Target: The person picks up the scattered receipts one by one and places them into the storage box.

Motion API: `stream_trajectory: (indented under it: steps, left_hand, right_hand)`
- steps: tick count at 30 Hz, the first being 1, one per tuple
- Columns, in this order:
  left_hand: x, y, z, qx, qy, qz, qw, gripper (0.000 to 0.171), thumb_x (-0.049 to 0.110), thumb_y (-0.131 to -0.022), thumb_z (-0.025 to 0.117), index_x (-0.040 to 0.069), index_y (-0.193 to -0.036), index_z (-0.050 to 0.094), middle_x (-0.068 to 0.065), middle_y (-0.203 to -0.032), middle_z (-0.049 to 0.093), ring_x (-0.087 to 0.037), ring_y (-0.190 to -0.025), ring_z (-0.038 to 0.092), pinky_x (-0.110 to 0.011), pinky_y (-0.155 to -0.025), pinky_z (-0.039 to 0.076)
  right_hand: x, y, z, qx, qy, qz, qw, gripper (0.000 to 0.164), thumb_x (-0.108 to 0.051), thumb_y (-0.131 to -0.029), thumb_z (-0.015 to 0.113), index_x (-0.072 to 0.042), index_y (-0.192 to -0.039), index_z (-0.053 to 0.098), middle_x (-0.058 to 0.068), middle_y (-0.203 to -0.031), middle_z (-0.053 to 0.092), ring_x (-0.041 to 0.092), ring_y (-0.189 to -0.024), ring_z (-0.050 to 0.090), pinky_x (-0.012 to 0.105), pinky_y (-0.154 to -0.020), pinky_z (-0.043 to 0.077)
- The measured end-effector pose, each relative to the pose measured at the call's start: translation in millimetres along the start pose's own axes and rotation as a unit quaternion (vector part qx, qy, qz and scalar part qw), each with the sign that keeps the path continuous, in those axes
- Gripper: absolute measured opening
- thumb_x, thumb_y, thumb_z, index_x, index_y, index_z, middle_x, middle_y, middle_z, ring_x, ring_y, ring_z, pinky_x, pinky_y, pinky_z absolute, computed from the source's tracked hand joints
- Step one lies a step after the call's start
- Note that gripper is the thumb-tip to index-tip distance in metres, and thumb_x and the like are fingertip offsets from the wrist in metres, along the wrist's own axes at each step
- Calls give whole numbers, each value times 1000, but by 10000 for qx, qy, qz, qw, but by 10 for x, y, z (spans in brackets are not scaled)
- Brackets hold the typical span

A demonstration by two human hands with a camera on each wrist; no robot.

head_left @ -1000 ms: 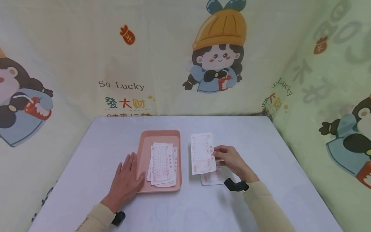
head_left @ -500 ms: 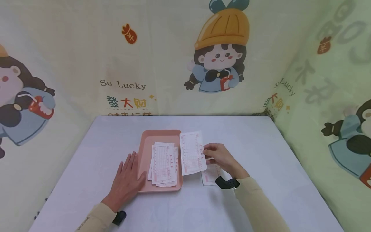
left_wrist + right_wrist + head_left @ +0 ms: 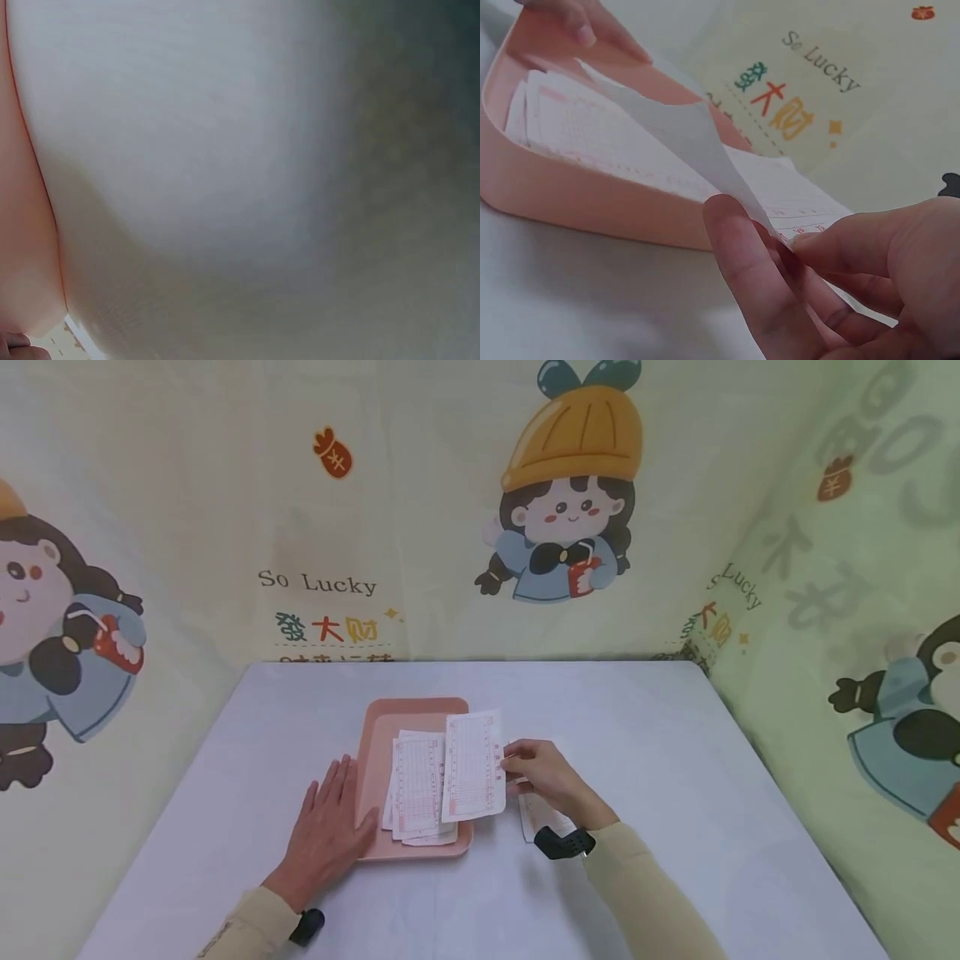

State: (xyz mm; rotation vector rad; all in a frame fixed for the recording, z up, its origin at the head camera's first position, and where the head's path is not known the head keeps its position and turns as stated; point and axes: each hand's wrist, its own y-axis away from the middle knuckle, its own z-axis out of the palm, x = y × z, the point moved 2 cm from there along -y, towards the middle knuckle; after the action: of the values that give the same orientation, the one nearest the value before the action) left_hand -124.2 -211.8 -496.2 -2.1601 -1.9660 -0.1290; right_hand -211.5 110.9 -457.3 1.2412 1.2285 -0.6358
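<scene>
A white paper form [image 3: 474, 766] with red print hangs over the right rim of a pink tray [image 3: 381, 714]. My right hand [image 3: 551, 778] pinches its right edge between thumb and fingers, as the right wrist view also shows with the right hand [image 3: 832, 281]. Several similar printed forms [image 3: 417, 787] lie loosely stacked in the tray. My left hand [image 3: 322, 827] rests with straight fingers against the tray's left side. Beneath my right hand and wrist, more forms [image 3: 542, 820] lie on the table, partly hidden.
The white table [image 3: 637, 710] stands against a printed cloth backdrop [image 3: 435, 527], with another cloth wall on the right. A black wrist strap [image 3: 562, 843] sits on the right wrist. The left wrist view shows mostly a blurred pale surface.
My right hand has carried the pinched form leftward, from above the forms on the table to over the tray's right side. My left hand has stayed in place.
</scene>
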Motion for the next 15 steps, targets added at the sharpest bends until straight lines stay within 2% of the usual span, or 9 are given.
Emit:
stream_trajectory:
  steps: [5,11,15]
  left_hand:
    - [1,18,9,68,36,-20,10000,83,43,-96,51,-4,-156,18,-22,-163,21,-40,-151,19,-61,-121,17]
    - [8,31,30,-57,58,-92,9999,84,43,-96,51,-4,-156,16,-22,-164,18,-39,-152,17,-60,-122,15]
    - [12,21,-2,-59,-39,-96,9999,84,43,-96,51,-4,-156,16,-22,-164,19,-40,-152,17,-60,-122,15]
  right_hand:
    - [-3,-18,105,-160,48,-62,9998,24,-12,-96,61,-1,-118,63,12,-108,71,22,-88,69,31,-72,60]
    - [-41,4,198,-352,-8,-134,9993,25,-8,-96,59,3,-119,61,15,-108,70,21,-87,70,33,-73,62]
    - [-102,8,248,-427,69,-171,9989,25,-9,-97,59,2,-119,61,14,-107,70,21,-86,70,33,-73,62]
